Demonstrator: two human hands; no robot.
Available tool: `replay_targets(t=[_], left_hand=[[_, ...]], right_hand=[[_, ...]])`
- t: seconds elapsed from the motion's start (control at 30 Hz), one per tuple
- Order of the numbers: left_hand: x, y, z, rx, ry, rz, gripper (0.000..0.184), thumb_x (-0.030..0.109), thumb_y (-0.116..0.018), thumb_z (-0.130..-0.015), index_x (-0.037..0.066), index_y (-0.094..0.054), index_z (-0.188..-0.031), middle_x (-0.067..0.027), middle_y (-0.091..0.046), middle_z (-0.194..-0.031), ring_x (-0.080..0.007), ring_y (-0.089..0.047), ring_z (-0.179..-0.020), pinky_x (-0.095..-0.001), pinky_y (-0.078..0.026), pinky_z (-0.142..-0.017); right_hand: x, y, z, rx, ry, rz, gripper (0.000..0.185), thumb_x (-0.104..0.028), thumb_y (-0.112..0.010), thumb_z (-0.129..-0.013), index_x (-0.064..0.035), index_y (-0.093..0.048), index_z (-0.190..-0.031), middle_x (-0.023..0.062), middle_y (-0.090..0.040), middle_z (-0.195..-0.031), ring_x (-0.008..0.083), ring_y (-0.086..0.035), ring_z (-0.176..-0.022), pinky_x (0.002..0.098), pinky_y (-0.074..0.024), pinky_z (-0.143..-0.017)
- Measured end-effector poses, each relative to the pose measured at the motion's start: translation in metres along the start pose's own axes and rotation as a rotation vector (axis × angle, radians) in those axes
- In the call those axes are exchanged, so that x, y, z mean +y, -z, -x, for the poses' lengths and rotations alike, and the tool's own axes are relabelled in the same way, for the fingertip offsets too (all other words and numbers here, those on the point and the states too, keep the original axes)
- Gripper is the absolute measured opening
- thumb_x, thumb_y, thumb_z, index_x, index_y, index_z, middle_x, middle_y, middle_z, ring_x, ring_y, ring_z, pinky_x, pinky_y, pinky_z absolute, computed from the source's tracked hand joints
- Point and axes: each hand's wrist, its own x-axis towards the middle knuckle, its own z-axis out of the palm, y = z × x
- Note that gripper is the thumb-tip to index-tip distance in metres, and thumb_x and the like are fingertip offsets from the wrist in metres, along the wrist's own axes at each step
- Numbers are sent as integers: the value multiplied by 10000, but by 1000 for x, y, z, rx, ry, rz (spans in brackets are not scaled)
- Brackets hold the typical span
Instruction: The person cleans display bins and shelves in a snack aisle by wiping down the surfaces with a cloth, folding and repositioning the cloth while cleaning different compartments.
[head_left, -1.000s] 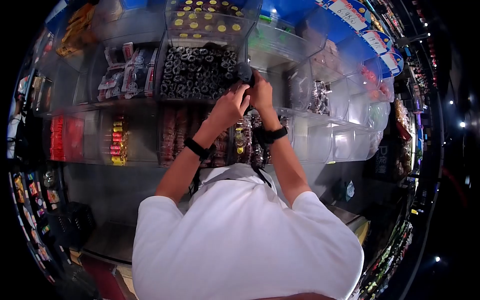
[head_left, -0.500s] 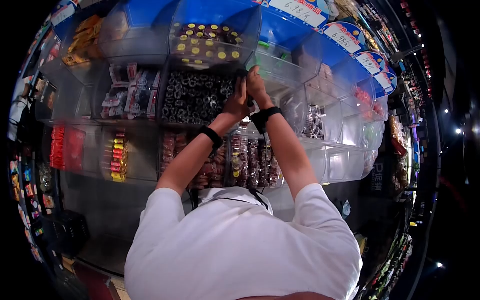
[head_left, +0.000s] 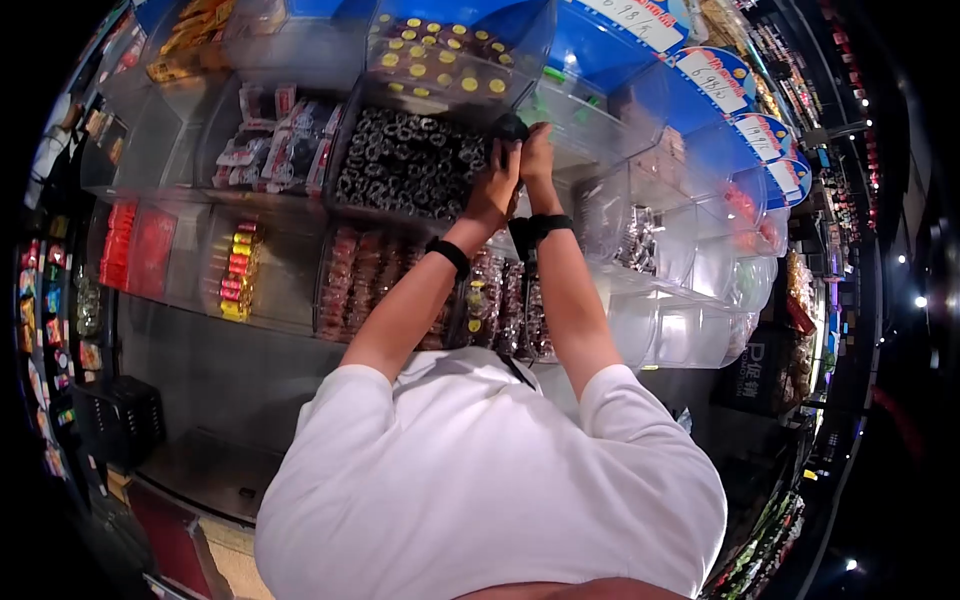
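Now finding the bins [head_left: 285, 285] a little farther up and to the right in view than half a second ago. Still working at the same spot, with left hand [head_left: 492, 188] and right hand [head_left: 539, 155] close together at the far right corner of the black packets [head_left: 405, 165]. Getting a clearer look than before at a dark item [head_left: 510, 127], a round lump at that corner! Touching it with the left hand's fingers, fairly straight and narrow; curling the right hand just beside it. Cannot tell about a firm grip in either.

Losing some brown packets [head_left: 350, 280] behind the forearms, part of the black packets behind the left hand, and the top of a price card [head_left: 640, 22] at the far border.

Looking around: a white shirt [head_left: 480, 480] filling the near side, a black crate [head_left: 120, 425] near left, yellow-dotted packs [head_left: 440, 60] beyond the black packets, red packs [head_left: 118, 245] at left. Meeting clear bin walls between goods.
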Motion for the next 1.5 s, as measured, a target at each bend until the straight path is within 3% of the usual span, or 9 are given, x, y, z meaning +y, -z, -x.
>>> replay_targets(t=[0.2,0.43,0.73,0.83,0.87,1.07,1.17,1.37,1.5], left_hand=[[19,5,36,-240,235,-138,980,-18,-688,-718,139,-174,-1537,-297,-265,-1503,-487,-555,-1130,-465,-530,-885],[29,11,61,-129,-5,-456,627,-10,-600,-778,47,-357,-1353,-223,-596,-1049,-393,-661,-838,-438,-547,-685],[104,-49,87,-216,-114,-245,531,11,-555,-804,48,-378,-1304,-233,-601,-1067,-445,-577,-997,-552,-428,-898],[142,-103,93,-270,-212,276,442,6,-529,-831,-8,-389,-1250,-241,-582,-1045,-454,-543,-1023,-475,-442,-869],[151,-125,98,-333,-231,118,422,-30,-542,-792,-7,-420,-1196,-262,-582,-1006,-449,-552,-985,-506,-428,-875],[227,-167,82,-422,-200,-231,499,-69,-602,-708,-19,-421,-1170,-323,-538,-1074,-514,-527,-1022,-522,-421,-852],[229,-171,77,-444,-215,-323,648,-10,-662,-684,-9,-395,-1275,-261,-627,-943,-442,-589,-979,-537,-401,-930],[215,-180,40,-493,25,-85,590,-29,-637,-745,-30,-334,-1250,-361,-596,-933,-513,-618,-849,-555,-502,-744],[193,-171,4,-600,209,132,760,180,-740,-782,63,-231,-1334,-258,-657,-1027,-474,-617,-1007,-477,-506,-821]], right_hand=[[-17,16,44,-96,-14,54,549,-280,-695,-763,-34,-390,-1148,278,-645,-862,526,-611,-791,564,-486,-676],[5,17,66,-64,237,-200,453,-261,-678,-712,-19,-510,-1056,256,-627,-835,518,-601,-808,537,-493,-702],[36,137,122,-326,-19,37,245,-157,-583,-856,-103,-482,-1072,228,-677,-916,483,-609,-918,542,-465,-755],[74,194,145,-155,-17,17,234,-216,-538,-866,-115,-488,-1071,202,-671,-895,453,-621,-894,527,-468,-737],[86,210,149,-121,-40,42,240,-228,-532,-861,-117,-488,-1069,193,-664,-886,443,-620,-884,521,-468,-733],[168,242,166,-34,-67,122,323,-171,-572,-850,-46,-454,-1123,197,-634,-992,413,-571,-1003,508,-474,-773],[183,235,159,-44,-69,90,335,-173,-577,-853,-48,-440,-1132,203,-636,-1007,419,-586,-1000,508,-482,-780],[172,240,118,-69,3,2,331,-236,-581,-866,-66,-433,-1109,263,-646,-926,484,-604,-911,543,-462,-749],[180,205,75,-185,-65,-56,382,-208,-622,-840,-53,-397,-1106,307,-635,-912,515,-599,-913,561,-457,-769]])
